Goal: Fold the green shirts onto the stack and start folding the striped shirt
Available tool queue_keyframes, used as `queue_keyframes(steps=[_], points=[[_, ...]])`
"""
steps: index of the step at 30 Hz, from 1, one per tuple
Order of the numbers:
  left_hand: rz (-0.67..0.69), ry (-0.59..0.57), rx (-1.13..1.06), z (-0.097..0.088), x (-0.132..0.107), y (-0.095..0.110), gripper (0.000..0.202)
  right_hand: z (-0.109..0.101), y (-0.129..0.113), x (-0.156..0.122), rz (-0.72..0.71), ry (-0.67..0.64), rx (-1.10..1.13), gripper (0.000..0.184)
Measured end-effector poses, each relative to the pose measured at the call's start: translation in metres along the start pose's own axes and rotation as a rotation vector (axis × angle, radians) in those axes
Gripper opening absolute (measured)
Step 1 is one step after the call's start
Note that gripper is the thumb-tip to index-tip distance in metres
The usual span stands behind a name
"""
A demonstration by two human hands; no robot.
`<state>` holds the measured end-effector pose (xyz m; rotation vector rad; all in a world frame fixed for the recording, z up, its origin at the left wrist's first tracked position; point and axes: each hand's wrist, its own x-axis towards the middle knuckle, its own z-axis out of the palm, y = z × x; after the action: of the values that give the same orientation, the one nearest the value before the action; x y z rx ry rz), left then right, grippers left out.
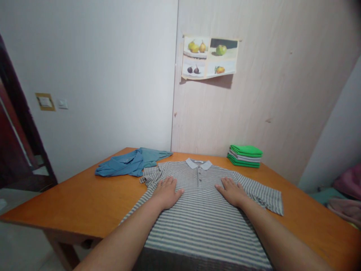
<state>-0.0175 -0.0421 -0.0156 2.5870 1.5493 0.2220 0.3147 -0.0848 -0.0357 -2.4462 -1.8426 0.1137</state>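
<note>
A grey-and-white striped polo shirt [197, 214] lies front side up, its plain grey collar [208, 165] toward the wall. My left hand [167, 192] rests flat on the left chest of the shirt, fingers stretched out. On the other side of the button placket, my right hand [231, 191] lies flat with its fingers spread. The right sleeve [267, 194] is stretched out sideways, while the left sleeve [152, 174] looks bunched. Nothing is held in either hand. My forearms cover parts of the shirt's sides.
The shirt lies on an orange-brown wooden table [84, 199]. A crumpled blue garment [124, 163] is at the back left, close to the left sleeve. Folded green and whitish clothes [244, 156] are stacked at the back right. A fruit picture sheet [209, 58] hangs on the wall.
</note>
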Motion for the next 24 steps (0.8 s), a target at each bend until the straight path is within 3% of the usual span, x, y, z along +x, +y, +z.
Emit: queue_keyframes(steps=[24], points=[[-0.011, 0.024, -0.012, 0.0027, 0.0002, 0.0001, 0.077, 0.0056, 0.0037, 0.0052, 0.007, 0.008, -0.012, 0.085]])
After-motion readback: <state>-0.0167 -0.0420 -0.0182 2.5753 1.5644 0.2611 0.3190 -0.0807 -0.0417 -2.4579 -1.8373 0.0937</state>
